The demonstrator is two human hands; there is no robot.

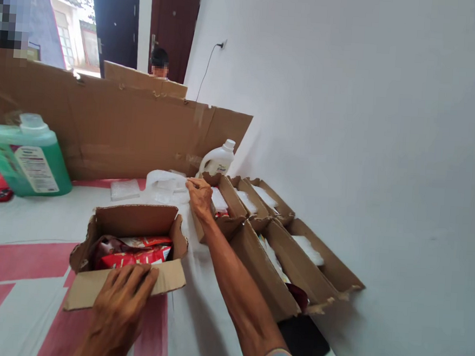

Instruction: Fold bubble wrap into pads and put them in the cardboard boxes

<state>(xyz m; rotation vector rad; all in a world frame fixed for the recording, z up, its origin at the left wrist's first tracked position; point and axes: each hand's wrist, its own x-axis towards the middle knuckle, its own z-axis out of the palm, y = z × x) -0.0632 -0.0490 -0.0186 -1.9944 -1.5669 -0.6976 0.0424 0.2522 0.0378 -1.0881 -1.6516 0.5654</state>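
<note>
My left hand [121,300] lies flat with fingers spread on the front flap of an open cardboard box [132,222]. Red packets [136,255] fill that box. My right hand [199,196] reaches far forward and pinches the edge of a white plastic wrap sheet [164,183] lying on the table. It is beside the first of a row of open boxes [230,199].
Several open cardboard boxes [296,263] with white padding run along the white wall. A green detergent jug [25,155] stands left, a white bottle [218,157] at the back. A tall cardboard sheet [115,126] screens the table's far side; a person sits behind it. A black item [303,340] lies near the wall.
</note>
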